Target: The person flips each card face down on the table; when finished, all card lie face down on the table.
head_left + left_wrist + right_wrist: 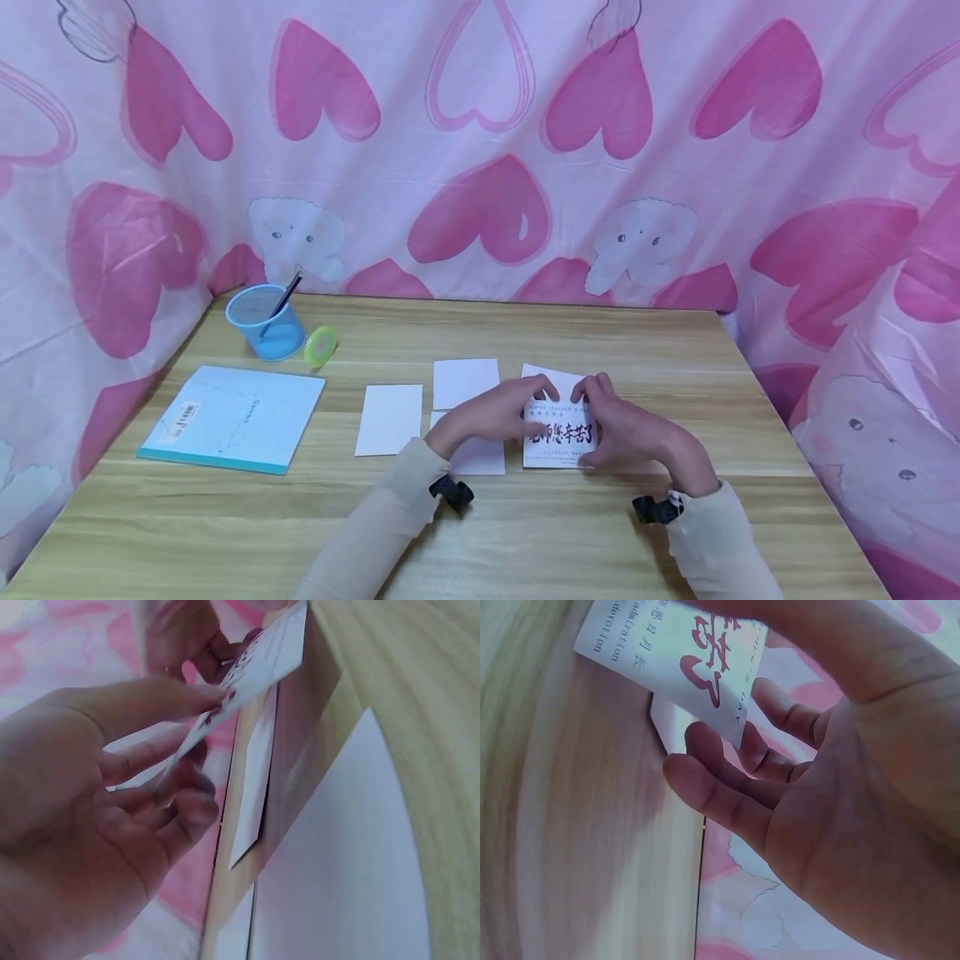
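Observation:
A white greeting card (561,452) with dark red Chinese lettering and small print is held between both hands, tilted above the table. My left hand (501,408) pinches its left side, thumb on the printed face and fingers underneath, as the left wrist view makes plain. At the opposite edge, my right hand (633,427) grips the card with its thumb near the lower corner; in the right wrist view its fingers (727,802) curve behind the card. Another white card (536,375) lies just behind the held one, partly covered by it and the hands.
Left of the hands lie more white cards: one alone (388,421), one farther back (465,382) and one nearer (480,458), partly under the left hand. A light blue notebook (240,417), a blue pen cup (279,340) and a green tape roll (321,347) are farther left.

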The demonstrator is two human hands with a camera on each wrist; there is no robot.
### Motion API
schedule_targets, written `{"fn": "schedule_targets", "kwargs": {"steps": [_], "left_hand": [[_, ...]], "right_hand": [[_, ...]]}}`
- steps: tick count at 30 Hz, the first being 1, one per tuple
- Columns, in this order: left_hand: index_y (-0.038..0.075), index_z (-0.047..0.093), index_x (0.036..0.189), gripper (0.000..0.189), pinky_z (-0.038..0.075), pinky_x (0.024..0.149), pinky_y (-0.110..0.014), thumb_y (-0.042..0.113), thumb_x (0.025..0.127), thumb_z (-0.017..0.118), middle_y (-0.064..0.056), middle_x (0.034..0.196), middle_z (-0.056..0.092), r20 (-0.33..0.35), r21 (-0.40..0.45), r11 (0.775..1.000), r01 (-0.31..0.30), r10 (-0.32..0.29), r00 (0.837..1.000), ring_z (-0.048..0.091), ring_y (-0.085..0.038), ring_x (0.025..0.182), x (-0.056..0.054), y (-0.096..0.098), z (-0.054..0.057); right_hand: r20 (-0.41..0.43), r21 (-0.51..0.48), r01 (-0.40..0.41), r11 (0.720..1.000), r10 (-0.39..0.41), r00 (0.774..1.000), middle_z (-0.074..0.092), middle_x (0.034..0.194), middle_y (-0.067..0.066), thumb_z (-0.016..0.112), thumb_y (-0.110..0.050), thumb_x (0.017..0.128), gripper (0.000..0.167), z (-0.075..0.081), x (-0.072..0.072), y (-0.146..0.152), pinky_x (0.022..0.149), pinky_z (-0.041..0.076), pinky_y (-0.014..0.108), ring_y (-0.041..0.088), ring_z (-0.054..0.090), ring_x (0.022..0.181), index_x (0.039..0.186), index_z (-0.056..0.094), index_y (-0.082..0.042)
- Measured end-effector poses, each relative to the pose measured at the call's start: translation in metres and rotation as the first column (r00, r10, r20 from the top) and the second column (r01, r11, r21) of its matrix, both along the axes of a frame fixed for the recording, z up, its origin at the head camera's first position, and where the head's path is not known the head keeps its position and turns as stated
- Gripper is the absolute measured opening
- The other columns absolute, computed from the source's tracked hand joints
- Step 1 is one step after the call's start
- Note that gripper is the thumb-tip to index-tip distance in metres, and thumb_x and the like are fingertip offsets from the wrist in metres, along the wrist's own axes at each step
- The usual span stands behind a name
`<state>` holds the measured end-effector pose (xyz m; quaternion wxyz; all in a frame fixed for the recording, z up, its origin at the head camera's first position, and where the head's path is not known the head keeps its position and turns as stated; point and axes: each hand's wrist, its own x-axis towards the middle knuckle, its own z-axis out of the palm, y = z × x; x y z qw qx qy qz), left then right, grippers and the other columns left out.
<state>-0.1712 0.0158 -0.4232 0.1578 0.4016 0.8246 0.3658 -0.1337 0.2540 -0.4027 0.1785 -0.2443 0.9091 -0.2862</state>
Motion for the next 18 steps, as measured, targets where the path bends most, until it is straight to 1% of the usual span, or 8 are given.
{"fn": "schedule_targets", "kwargs": {"steps": [2, 4, 8, 10, 11, 14, 16, 18], "left_hand": [[0.013, 0.056, 0.124, 0.037, 0.046, 0.077, -0.022, 0.012, 0.09, 0.072, 0.0, 0.105, 0.061, 0.068, 0.08, 0.997, -0.021, 0.016, 0.998, 0.056, -0.008, 0.086, -0.004, -0.002, -0.002], [0.014, 0.059, 0.122, 0.033, 0.048, 0.076, -0.026, 0.009, 0.091, 0.069, -0.002, 0.105, 0.062, 0.171, 0.152, 0.986, -0.064, 0.038, 0.985, 0.058, -0.01, 0.085, -0.007, -0.004, -0.002], [0.016, 0.063, 0.121, 0.03, 0.049, 0.081, -0.032, 0.008, 0.092, 0.067, -0.002, 0.109, 0.063, 0.371, 0.241, 0.954, -0.18, 0.081, 0.925, 0.062, -0.015, 0.09, -0.009, -0.008, -0.001], [0.016, 0.064, 0.121, 0.03, 0.05, 0.083, -0.034, 0.01, 0.092, 0.067, -0.001, 0.112, 0.063, 0.431, 0.259, 0.939, -0.227, 0.098, 0.897, 0.064, -0.018, 0.094, -0.01, -0.01, 0.001], [0.017, 0.064, 0.12, 0.029, 0.049, 0.083, -0.033, 0.011, 0.092, 0.068, 0.0, 0.113, 0.063, 0.444, 0.26, 0.935, -0.243, 0.107, 0.89, 0.064, -0.018, 0.095, -0.01, -0.011, 0.002], [0.017, 0.063, 0.122, 0.032, 0.048, 0.082, -0.032, 0.017, 0.091, 0.071, 0.001, 0.113, 0.062, 0.431, 0.249, 0.935, -0.251, 0.125, 0.894, 0.062, -0.018, 0.095, -0.01, -0.013, 0.005], [0.016, 0.059, 0.126, 0.042, 0.048, 0.079, -0.03, 0.022, 0.088, 0.075, 0.001, 0.112, 0.061, 0.385, 0.23, 0.948, -0.218, 0.117, 0.916, 0.061, -0.018, 0.091, -0.01, -0.013, 0.007], [0.013, 0.052, 0.132, 0.058, 0.049, 0.078, -0.029, 0.026, 0.083, 0.08, 0.0, 0.109, 0.059, 0.302, 0.199, 0.968, -0.156, 0.091, 0.949, 0.06, -0.016, 0.088, -0.009, -0.012, 0.009]], "right_hand": [[0.004, -0.005, 0.007, 1.0, -0.007, 1.0, 0.033, 0.112, 0.008, 0.093, -0.021, 0.065, 0.085, 0.002, 0.0, 0.002, 0.072, 0.049, 0.025, 0.019, 0.049, 0.091, 0.125, 0.033, -0.01], [0.0, -0.003, 0.011, 1.0, -0.011, 1.0, 0.034, 0.113, 0.006, 0.094, -0.026, 0.064, 0.09, 0.004, 0.0, 0.003, 0.073, 0.05, 0.025, 0.019, 0.048, 0.093, 0.129, 0.033, -0.012], [0.005, -0.037, 0.01, 0.999, -0.01, 1.0, 0.035, 0.119, 0.003, 0.094, -0.024, 0.063, 0.099, 0.006, 0.0, 0.004, 0.079, 0.052, 0.028, 0.018, 0.05, 0.098, 0.136, 0.029, -0.013], [0.0, -0.057, 0.012, 0.998, -0.012, 1.0, 0.034, 0.123, 0.002, 0.094, -0.021, 0.064, 0.101, 0.006, 0.0, 0.005, 0.084, 0.051, 0.03, 0.017, 0.051, 0.1, 0.139, 0.027, -0.012], [-0.004, -0.064, 0.016, 0.998, -0.016, 1.0, 0.034, 0.125, 0.001, 0.094, -0.019, 0.064, 0.101, 0.007, -0.001, 0.005, 0.086, 0.051, 0.031, 0.017, 0.051, 0.102, 0.139, 0.026, -0.012], [-0.025, -0.072, 0.024, 0.997, -0.026, 0.999, 0.034, 0.127, 0.001, 0.093, -0.015, 0.065, 0.1, 0.007, -0.002, 0.006, 0.088, 0.051, 0.032, 0.018, 0.051, 0.104, 0.14, 0.026, -0.012], [-0.039, -0.073, 0.028, 0.997, -0.031, 0.999, 0.035, 0.126, 0.001, 0.093, -0.015, 0.065, 0.099, 0.007, -0.003, 0.007, 0.087, 0.051, 0.033, 0.019, 0.05, 0.103, 0.14, 0.028, -0.012], [-0.033, -0.086, 0.027, 0.996, -0.03, 0.999, 0.035, 0.125, 0.003, 0.092, -0.014, 0.066, 0.098, 0.007, -0.003, 0.009, 0.086, 0.052, 0.034, 0.02, 0.051, 0.102, 0.14, 0.028, -0.011]]}}
